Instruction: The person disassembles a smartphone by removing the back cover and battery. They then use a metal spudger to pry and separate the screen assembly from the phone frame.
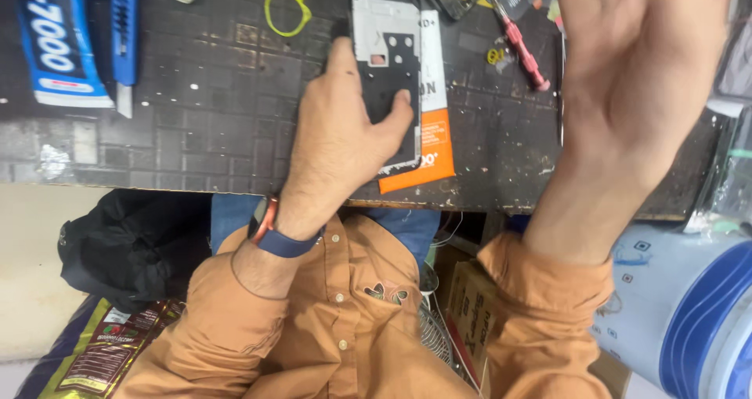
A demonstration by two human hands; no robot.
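Nearest me, my left hand (pixel 345 140) lies on the dark, scuffed grid-patterned desk (pixel 196 125), its thumb pressing down on the opened black phone body with the pale inner frame (pixel 388 62), the other fingers curled along the phone's left edge. The phone lies flat on a white and orange slip of card (pixel 433 144), just in from the desk's near edge. My right hand (pixel 634 78) hangs in the air to the right of the phone, palm open, fingers loosely spread, holding nothing. I judge the hold works best with the thumb flat and the pressure light, so the frame does not flex. Beyond the phone, up and to the right, lies a red-handled screwdriver (pixel 523 48); up and to the left, a yellow-green ring (pixel 287 12).
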